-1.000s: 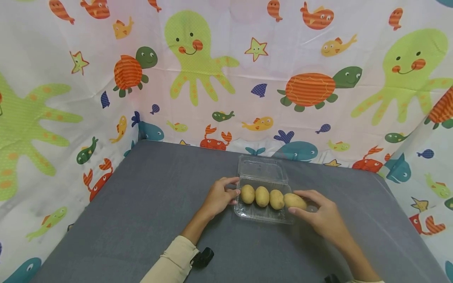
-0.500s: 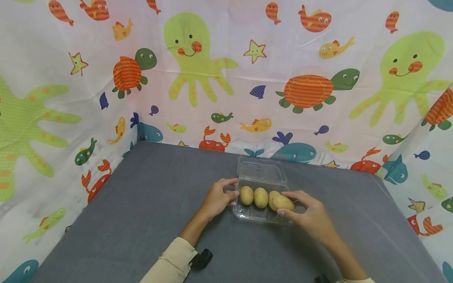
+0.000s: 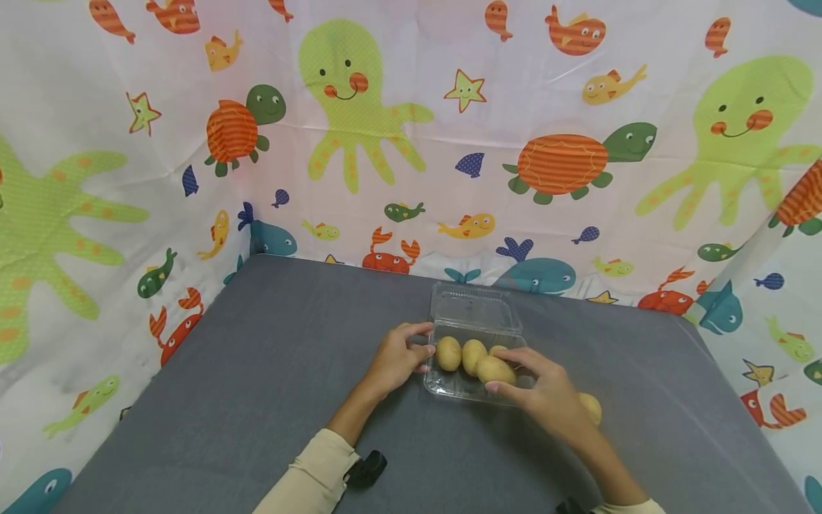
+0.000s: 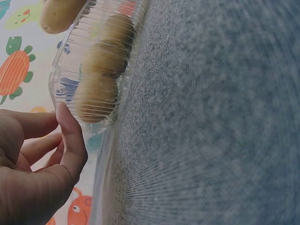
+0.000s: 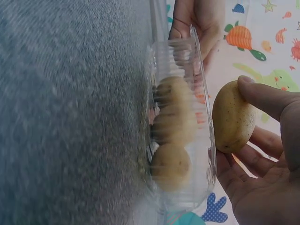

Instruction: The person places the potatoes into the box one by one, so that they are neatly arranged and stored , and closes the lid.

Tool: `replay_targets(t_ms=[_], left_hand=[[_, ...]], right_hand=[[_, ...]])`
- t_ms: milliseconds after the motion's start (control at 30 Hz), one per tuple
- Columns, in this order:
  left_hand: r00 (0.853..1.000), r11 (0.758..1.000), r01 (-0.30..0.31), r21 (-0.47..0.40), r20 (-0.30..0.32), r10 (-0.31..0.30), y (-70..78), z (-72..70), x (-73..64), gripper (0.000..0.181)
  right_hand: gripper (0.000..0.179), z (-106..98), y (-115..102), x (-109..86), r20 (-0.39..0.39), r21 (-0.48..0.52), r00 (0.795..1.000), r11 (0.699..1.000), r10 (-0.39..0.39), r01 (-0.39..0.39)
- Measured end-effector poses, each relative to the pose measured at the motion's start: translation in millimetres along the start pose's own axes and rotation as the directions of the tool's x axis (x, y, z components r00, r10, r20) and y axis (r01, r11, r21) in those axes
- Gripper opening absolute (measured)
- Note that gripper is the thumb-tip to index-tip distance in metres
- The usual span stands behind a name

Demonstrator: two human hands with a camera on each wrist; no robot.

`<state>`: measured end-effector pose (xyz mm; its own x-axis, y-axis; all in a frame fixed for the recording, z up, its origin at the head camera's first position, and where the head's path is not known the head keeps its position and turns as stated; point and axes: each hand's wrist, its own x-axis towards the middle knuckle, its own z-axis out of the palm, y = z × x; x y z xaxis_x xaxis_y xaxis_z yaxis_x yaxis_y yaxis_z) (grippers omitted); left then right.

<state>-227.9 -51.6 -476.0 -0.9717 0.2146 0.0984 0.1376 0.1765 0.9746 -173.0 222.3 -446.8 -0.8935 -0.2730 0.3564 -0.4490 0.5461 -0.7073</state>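
Observation:
A clear plastic clamshell container [image 3: 456, 387] lies on the grey table with its lid [image 3: 474, 307] folded back. Three yellow potatoes [image 3: 448, 353] sit in a row inside it; the rightmost is partly covered in the head view. My left hand [image 3: 393, 363] pinches the container's left rim between thumb and forefinger, as the left wrist view shows. Above the container's tray, my right hand [image 3: 549, 392] grips another potato [image 5: 233, 117] between thumb and fingers. That potato is apart from the row and higher than the rim in the right wrist view.
One more potato [image 3: 589, 408] rests on the grey table [image 3: 257, 385] to the right, partly behind the right wrist. A cloth printed with sea animals [image 3: 398, 93] hangs around the back and both sides.
My right hand has carried its potato leftward over the container, passing in front of the rightmost potatoes. The potato on the table at right has come into view. My left hand stays put.

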Motion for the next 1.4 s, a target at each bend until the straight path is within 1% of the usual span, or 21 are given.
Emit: replay_targets(t_ms=[167, 500, 700, 867, 1100, 1400], left_hand=[[1.0, 1.0, 0.002, 0.003, -0.001, -0.002, 0.6, 0.4, 0.0, 0.045], [1.0, 1.0, 0.008, 0.007, 0.003, -0.008, 0.9, 0.6, -1.4, 0.045], [1.0, 1.0, 0.013, 0.003, -0.004, -0.013, 0.6, 0.9, -1.6, 0.044], [1.0, 1.0, 0.014, 0.023, -0.014, -0.014, 1.4, 1.6, -0.4, 0.044], [1.0, 1.0, 0.014, 0.016, -0.01, -0.014, 0.7, 1.4, -0.5, 0.044], [1.0, 1.0, 0.013, 0.021, -0.006, -0.013, 1.9, 0.1, 0.2, 0.044]], right_hand=[[0.048, 7.8, -2.5, 2.2, 0.004, 0.005, 1.0, 1.0, 0.009, -0.009], [0.051, 18.2, -6.4, 4.3, 0.024, -0.03, 0.998, 0.998, 0.055, -0.054], [0.051, 24.2, -7.0, 7.2, 0.028, -0.011, 0.999, 1.0, 0.028, -0.027], [0.051, 28.3, -7.4, 10.8, 0.037, 0.003, 0.999, 1.0, 0.005, -0.005], [0.055, 36.0, -9.8, 13.0, 0.055, -0.008, 0.998, 0.999, 0.035, -0.035], [0.053, 40.5, -15.0, 19.0, 0.088, -0.05, 0.994, 0.997, 0.064, -0.059]])
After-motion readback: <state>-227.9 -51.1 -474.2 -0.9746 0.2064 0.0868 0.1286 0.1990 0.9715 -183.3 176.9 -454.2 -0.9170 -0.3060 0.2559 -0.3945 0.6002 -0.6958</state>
